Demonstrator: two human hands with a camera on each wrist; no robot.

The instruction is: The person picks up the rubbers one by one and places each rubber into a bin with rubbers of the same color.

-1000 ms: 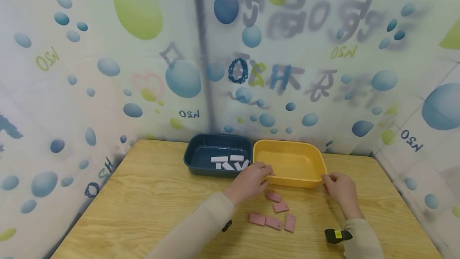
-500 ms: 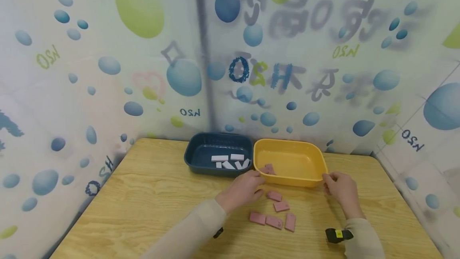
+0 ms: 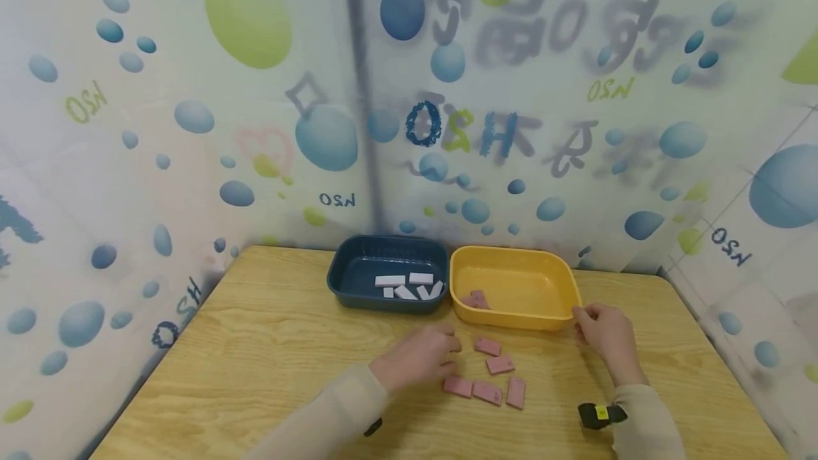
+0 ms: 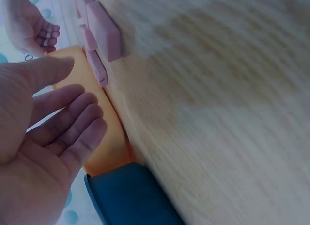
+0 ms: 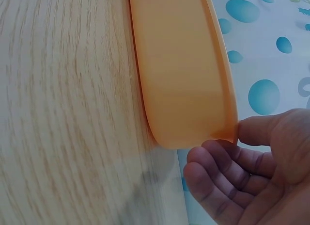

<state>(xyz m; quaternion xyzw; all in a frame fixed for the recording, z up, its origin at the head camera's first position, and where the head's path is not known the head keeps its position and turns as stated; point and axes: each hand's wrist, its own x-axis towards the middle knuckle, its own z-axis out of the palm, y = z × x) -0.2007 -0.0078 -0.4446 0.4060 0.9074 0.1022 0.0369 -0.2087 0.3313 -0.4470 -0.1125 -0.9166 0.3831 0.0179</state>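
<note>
My left hand [image 3: 418, 357] hovers just left of several pink rectangular blocks [image 3: 488, 393] on the table; in the left wrist view its fingers are loosely bent and hold nothing. At its near right corner, the yellow tray [image 3: 517, 319] is pinched at the rim by my right hand [image 3: 607, 336]. The right wrist view shows the thumb [image 5: 256, 130] on one side of that rim and curled fingers on the other. A few pink blocks [image 3: 476, 299] lie inside the yellow tray, at its near left corner.
A dark blue tray [image 3: 358, 300] stands against the yellow tray's left side, with several white blocks [image 3: 390, 281] in it. Both trays sit near the back edge of the wooden table [image 3: 268, 346]. Behind them hangs a patterned curtain wall [image 3: 319, 55].
My left hand has let go of a pink block in the yellow tray and drawn back toward the blocks on the table. My right hand keeps its place on the rim.
</note>
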